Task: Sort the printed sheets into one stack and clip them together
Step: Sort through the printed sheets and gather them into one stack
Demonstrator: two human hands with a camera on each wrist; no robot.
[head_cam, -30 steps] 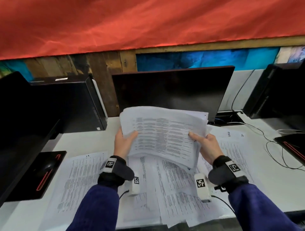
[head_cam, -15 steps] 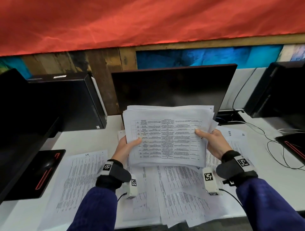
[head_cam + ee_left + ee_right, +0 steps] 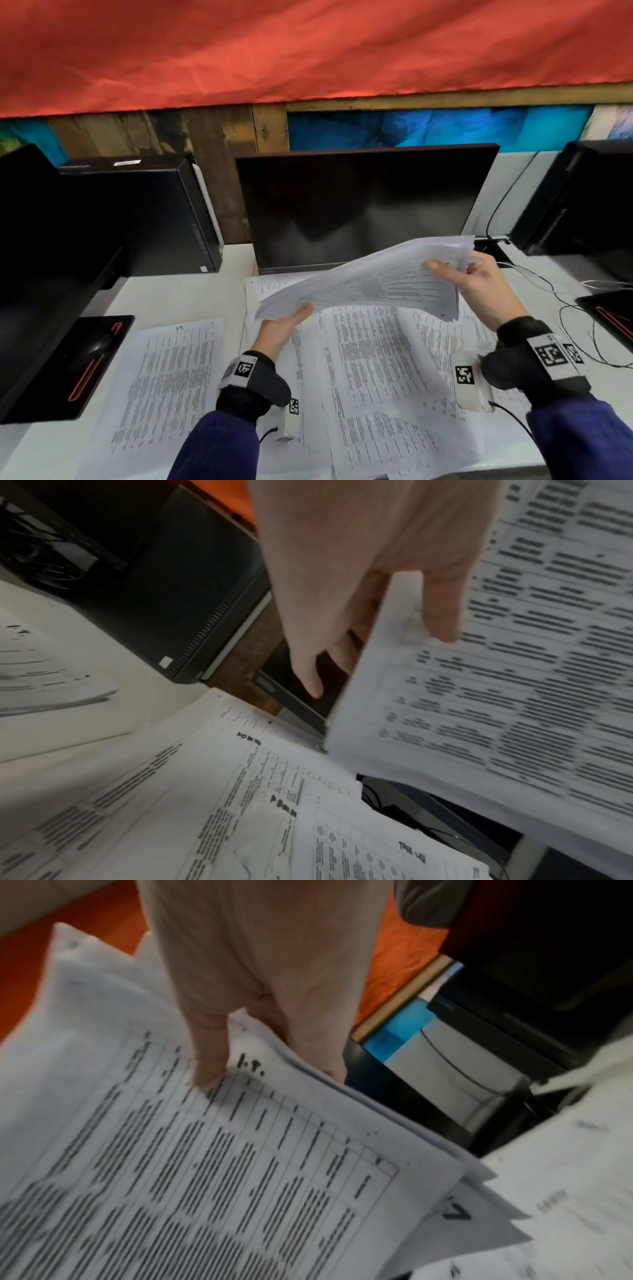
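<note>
A thick stack of printed sheets hangs tilted above the white desk, its right end high and its left end low. My left hand pinches the low left edge, thumb on top and fingers underneath. My right hand grips the raised right end, thumb pressing the top page and fingers behind. More printed sheets lie spread and overlapping on the desk under the stack. One separate sheet lies to the left. No clip is visible.
A dark monitor stands right behind the stack. Black computer towers stand at back left and back right. A black pad with a red line lies at the left edge. Thin cables trail across the right side.
The stack was held upright facing me. Now it lies tipped over, with my right hand higher and further right and my left hand lower.
</note>
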